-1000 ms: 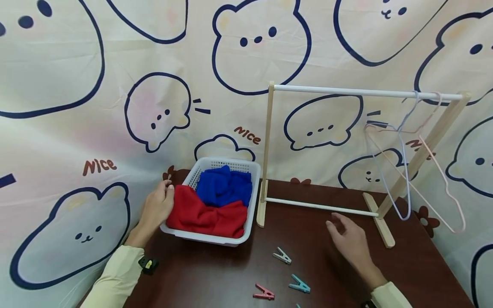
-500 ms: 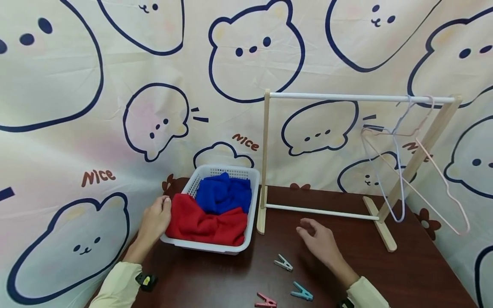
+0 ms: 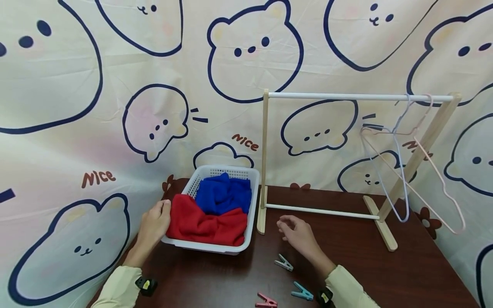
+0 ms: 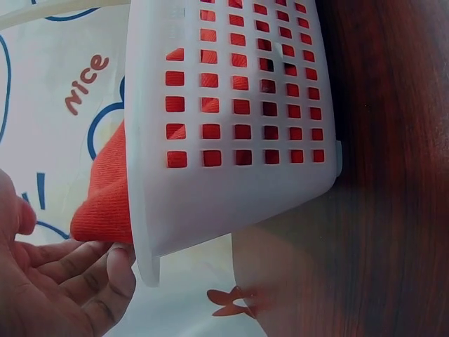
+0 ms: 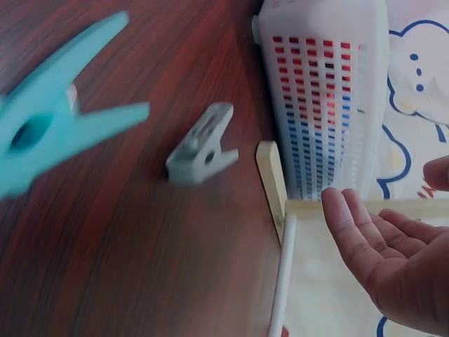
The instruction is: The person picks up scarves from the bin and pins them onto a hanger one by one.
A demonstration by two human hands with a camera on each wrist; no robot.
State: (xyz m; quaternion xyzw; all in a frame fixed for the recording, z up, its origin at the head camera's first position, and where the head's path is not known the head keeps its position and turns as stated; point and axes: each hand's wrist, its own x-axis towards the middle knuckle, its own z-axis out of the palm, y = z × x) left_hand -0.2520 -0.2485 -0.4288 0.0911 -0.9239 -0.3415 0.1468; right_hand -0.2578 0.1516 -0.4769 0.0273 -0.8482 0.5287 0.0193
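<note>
A white plastic basket (image 3: 249, 222) holds a folded red cloth (image 3: 208, 222) in front and a blue cloth (image 3: 224, 194) behind it. My left hand (image 3: 155, 220) is at the basket's left rim; in the left wrist view its fingertips are right at the rim and the overhanging red cloth, with the thumb apart. My right hand (image 3: 300, 237), holding nothing, hovers between the basket and the rack with its fingers loosely extended. Below it lie a grey clothespin (image 3: 284, 262), a teal clothespin (image 3: 302, 291) and a pink clothespin (image 3: 266, 300).
A wooden drying rack (image 3: 265, 149) with white rods stands right of the basket on the dark brown table (image 3: 215, 282). From the right end of its top rod hang a lavender hanger (image 3: 406, 205) and a pink hanger (image 3: 442, 179). A printed curtain (image 3: 154, 42) backs the table.
My right hand has moved left over the table, from below the rack's middle toward the basket. My left hand has stayed at the basket's left rim. The head view has tilted slightly up.
</note>
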